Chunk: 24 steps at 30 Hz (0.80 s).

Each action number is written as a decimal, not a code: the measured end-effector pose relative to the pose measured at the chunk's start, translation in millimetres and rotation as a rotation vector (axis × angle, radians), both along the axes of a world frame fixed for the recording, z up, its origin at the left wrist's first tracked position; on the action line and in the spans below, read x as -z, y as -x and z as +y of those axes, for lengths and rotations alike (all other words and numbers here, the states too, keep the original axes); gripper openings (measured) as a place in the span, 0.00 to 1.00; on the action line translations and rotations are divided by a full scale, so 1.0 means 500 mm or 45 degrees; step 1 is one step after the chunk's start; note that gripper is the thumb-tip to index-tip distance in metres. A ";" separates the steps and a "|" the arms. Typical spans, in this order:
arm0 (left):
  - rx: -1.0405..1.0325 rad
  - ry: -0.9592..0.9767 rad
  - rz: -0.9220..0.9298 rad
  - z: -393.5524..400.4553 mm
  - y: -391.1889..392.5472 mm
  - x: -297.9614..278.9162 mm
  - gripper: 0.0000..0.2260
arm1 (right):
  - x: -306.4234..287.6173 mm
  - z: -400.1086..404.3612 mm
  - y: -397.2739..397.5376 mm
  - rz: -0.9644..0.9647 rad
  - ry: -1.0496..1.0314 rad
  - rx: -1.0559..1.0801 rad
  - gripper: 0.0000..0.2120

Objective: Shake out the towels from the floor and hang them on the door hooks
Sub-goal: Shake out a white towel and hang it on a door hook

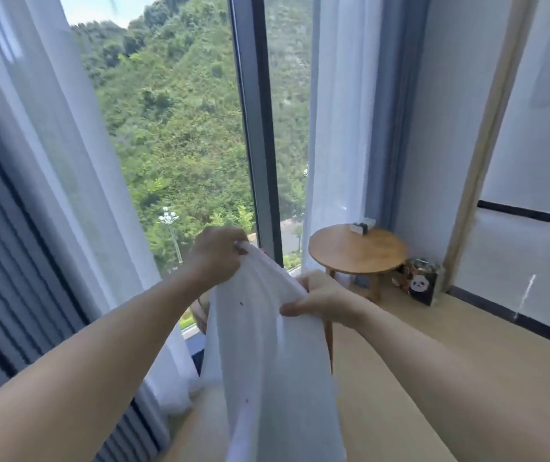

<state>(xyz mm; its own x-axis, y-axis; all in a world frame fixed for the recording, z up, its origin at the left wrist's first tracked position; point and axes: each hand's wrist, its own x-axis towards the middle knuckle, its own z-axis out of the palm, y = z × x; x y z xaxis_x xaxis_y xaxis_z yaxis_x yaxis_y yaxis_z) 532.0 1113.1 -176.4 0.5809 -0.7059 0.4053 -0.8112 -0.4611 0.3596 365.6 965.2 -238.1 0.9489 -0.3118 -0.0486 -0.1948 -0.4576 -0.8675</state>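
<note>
A white towel (267, 355) hangs in front of me, held up off the floor by its top edge. My left hand (215, 258) pinches the upper corner at the top. My right hand (325, 300) grips the edge a little lower and to the right, thumb over the cloth. The towel falls in long folds down past the bottom of the view. No door hooks are in sight.
A tall window (180, 135) with sheer white curtains (63, 168) faces me. A small round wooden table (358, 250) stands at the right with a small box on it. A panda-printed bag (422, 283) sits by the wall. Light wooden floor (433, 361) lies below.
</note>
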 end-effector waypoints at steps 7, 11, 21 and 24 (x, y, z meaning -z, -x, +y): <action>-0.187 0.033 0.001 -0.266 0.095 0.009 0.07 | 0.040 -0.303 0.245 0.282 0.397 0.414 0.21; 0.094 -0.325 0.161 -0.431 0.162 0.024 0.09 | 0.005 -0.418 0.305 0.067 0.368 0.673 0.19; 0.876 -0.249 0.228 -0.905 0.307 0.075 0.12 | -0.082 -0.696 0.328 0.249 0.807 0.895 0.07; 0.821 -0.199 0.354 -1.017 0.255 0.060 0.07 | -0.070 -0.818 0.359 0.384 0.729 1.057 0.13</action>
<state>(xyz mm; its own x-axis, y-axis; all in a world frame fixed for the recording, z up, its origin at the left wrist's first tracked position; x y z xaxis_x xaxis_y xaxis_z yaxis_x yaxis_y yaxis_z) 404.4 604.4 -206.6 0.0959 -0.9808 0.1696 -0.8275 0.0161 0.5612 186.2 556.4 -203.2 0.3999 -0.9096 0.1129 -0.8070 -0.4079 -0.4271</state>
